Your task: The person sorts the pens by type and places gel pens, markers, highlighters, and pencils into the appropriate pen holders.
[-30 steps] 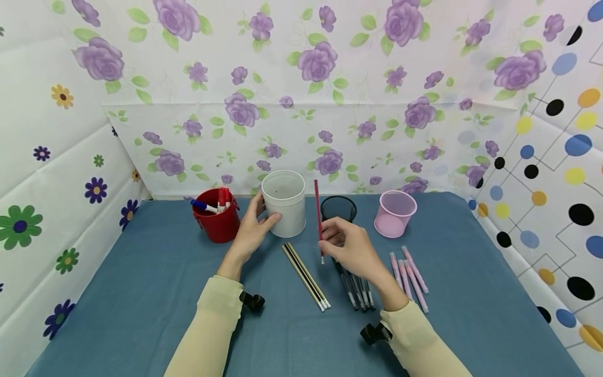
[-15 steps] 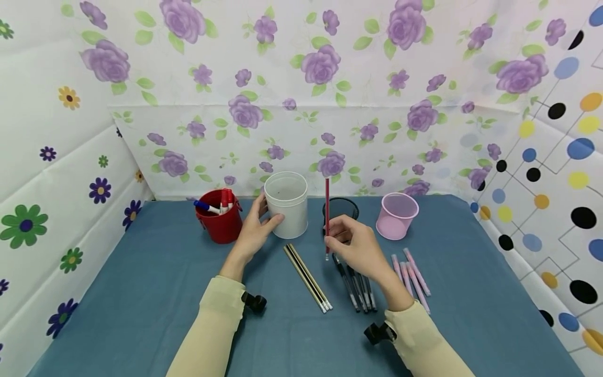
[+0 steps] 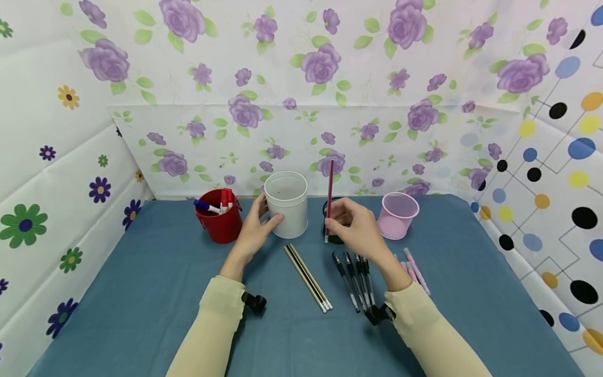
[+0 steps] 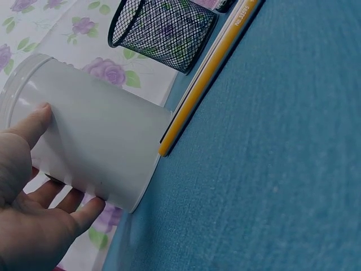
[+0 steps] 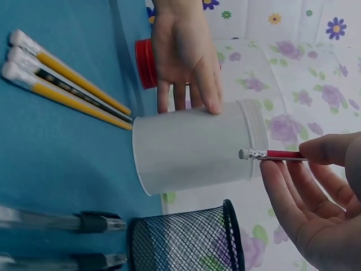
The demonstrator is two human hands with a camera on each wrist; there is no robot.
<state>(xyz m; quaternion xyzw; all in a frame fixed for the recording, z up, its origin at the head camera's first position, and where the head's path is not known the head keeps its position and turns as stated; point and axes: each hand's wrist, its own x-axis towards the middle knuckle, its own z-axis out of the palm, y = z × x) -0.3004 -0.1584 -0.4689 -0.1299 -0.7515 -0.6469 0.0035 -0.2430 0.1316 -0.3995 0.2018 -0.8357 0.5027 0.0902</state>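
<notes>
My left hand (image 3: 249,233) holds the side of a white cup (image 3: 289,220), which stands upright on the cloth. In the left wrist view the thumb lies on one side of the cup (image 4: 101,130) and the fingers on the other. Between thumb and fingers, my right hand (image 3: 358,230) pinches a red pencil (image 3: 331,180). The pencil is nearly upright, with its eraser end down, above the table and right of the white cup. Behind that hand a black mesh pen holder (image 5: 183,240) is partly hidden in the head view. Three yellow-and-black pencils (image 3: 307,277) lie in front of the white cup.
Several black pens (image 3: 353,285) lie right of the pencils. Pink pens (image 3: 416,269), partly covered by my right forearm, lie in front of a pink cup (image 3: 398,217). At the left stands a red bucket (image 3: 222,222) with blue and red markers. A flowered sheet hangs behind.
My right hand has raised the red pencil and moved it slightly right and away from me, uncovering more of the black pens. My left hand stays on the white cup.
</notes>
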